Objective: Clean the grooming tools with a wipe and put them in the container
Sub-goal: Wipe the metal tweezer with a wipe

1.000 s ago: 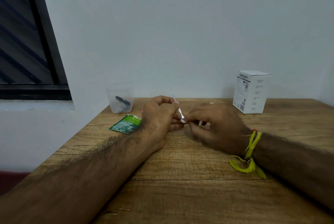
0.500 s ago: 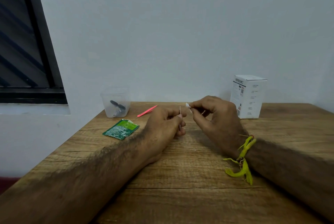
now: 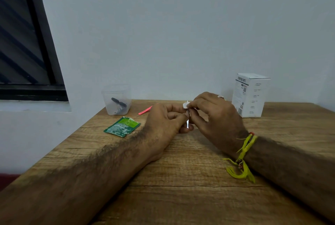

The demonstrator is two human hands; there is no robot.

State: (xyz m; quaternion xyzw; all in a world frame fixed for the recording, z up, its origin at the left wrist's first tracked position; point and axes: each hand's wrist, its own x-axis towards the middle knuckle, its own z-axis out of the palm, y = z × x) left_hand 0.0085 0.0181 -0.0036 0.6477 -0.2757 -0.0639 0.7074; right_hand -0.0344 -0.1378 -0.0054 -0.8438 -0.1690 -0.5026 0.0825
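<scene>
My left hand [image 3: 166, 121] pinches a thin silver metal tool [image 3: 187, 124] and holds it roughly upright over the wooden table [image 3: 181, 179]. My right hand [image 3: 215, 114] pinches a small white wipe [image 3: 185, 105] around the tool's upper end. A clear plastic container [image 3: 117, 98] stands at the table's back left with a dark tool [image 3: 118, 105] inside. A pink-red tool [image 3: 145, 110] lies flat on the table just behind my left hand. Most of the silver tool is hidden by my fingers.
A torn green wipe sachet [image 3: 122, 126] lies left of my left hand. A white cardboard box [image 3: 251, 95] stands at the back right near the wall. A dark window frame [image 3: 45, 52] is on the left wall. The table's left edge runs diagonally.
My hands lifted and moved toward the back of the table. The right hand slid the wipe from the tool's lower part to its top. The pink-red tool came into sight.
</scene>
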